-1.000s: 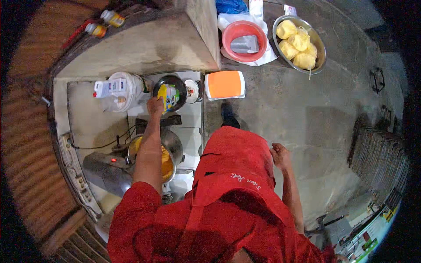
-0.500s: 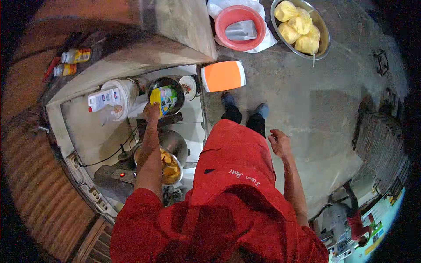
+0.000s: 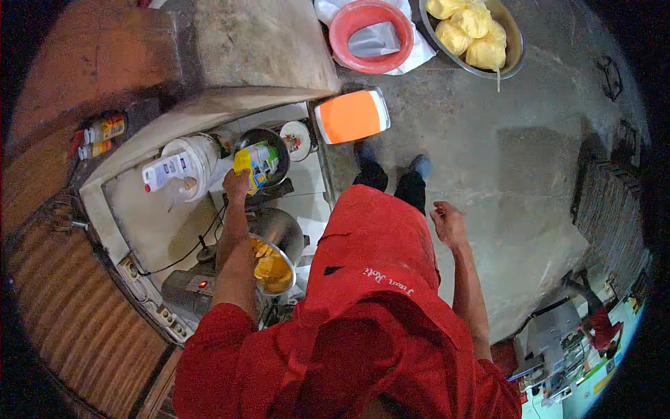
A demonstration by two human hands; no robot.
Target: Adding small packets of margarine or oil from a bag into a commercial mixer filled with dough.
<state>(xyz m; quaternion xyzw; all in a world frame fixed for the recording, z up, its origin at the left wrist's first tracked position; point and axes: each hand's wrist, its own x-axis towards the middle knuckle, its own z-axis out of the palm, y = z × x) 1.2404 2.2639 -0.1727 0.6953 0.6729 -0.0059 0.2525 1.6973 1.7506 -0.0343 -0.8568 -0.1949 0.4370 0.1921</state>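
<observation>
My left hand (image 3: pixel 237 183) is closed on the edge of a yellow, green and blue printed packet (image 3: pixel 261 165). The packet lies tilted in a round dark pan (image 3: pixel 279 176) on the white tiled surface; whether it rests on the pan's bottom I cannot tell. Below my left forearm is a steel mixing bowl (image 3: pixel 278 227) tipped toward me, with a yellow-orange mass (image 3: pixel 271 269) in it. Down at my right side hangs my right hand (image 3: pixel 448 222), with nothing in it and its fingers loosely bent and apart.
A white bucket (image 3: pixel 202 157) with a white bottle (image 3: pixel 166 172) on top stands left of the pan. An orange-and-white box (image 3: pixel 351 117) is on the floor by my feet. Beyond are a red tub (image 3: pixel 340 31) and a steel basin (image 3: pixel 515 59) of yellow bags. Another person (image 3: pixel 601 328) is far right.
My whole view has shifted slightly. The mass in the mixing bowl looks different, smoother than the chunks before. My left hand keeps its hold on the packet, and my right hand stays at my side.
</observation>
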